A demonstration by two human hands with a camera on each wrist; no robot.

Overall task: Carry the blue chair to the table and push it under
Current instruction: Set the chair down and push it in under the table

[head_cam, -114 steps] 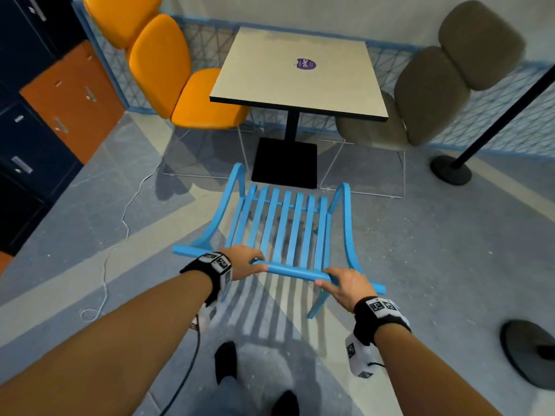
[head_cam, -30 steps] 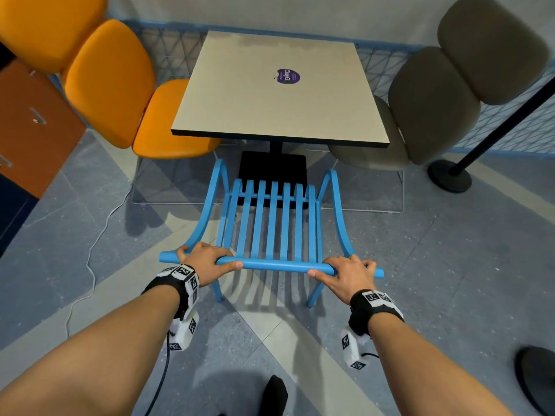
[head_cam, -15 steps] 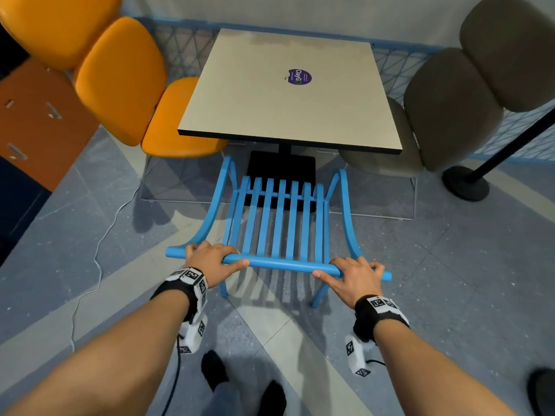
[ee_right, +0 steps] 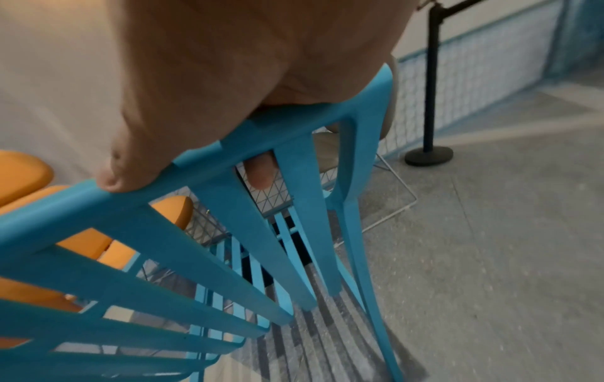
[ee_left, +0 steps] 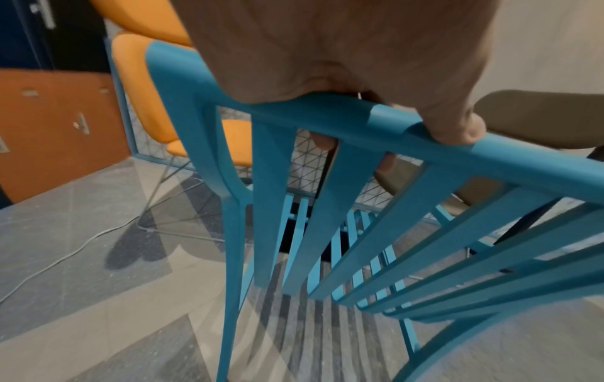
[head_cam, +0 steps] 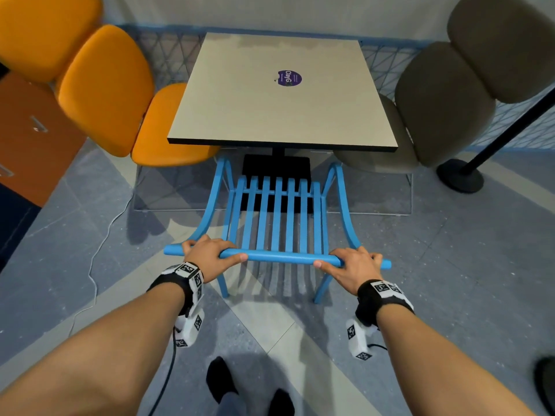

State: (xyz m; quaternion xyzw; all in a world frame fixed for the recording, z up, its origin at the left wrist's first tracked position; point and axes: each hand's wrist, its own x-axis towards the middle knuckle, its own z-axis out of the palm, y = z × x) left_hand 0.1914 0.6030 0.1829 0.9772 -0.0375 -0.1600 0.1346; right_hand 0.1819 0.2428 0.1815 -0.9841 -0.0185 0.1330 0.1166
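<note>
The blue slatted chair (head_cam: 277,217) stands in front of me, its seat front at the near edge of the square beige table (head_cam: 279,94). My left hand (head_cam: 210,255) grips the left part of the chair's top rail (head_cam: 279,257), thumb along the near side. My right hand (head_cam: 353,265) grips the right part of the same rail. In the left wrist view the palm covers the rail (ee_left: 326,116) and fingertips (ee_left: 322,140) curl behind it. The right wrist view shows the same hold on the rail (ee_right: 229,160). The chair's front legs pass under the table edge and are hidden.
An orange chair (head_cam: 120,97) sits at the table's left and a grey-brown chair (head_cam: 435,106) at its right. The table's black base (head_cam: 276,166) lies ahead of the blue seat. A black barrier post (head_cam: 459,175) stands right. Orange lockers (head_cam: 30,136) and a floor cable (head_cam: 99,244) are left.
The chair has moved forward toward the table; its seat front now reaches the table's near edge. Both hands keep their grip on the top rail.
</note>
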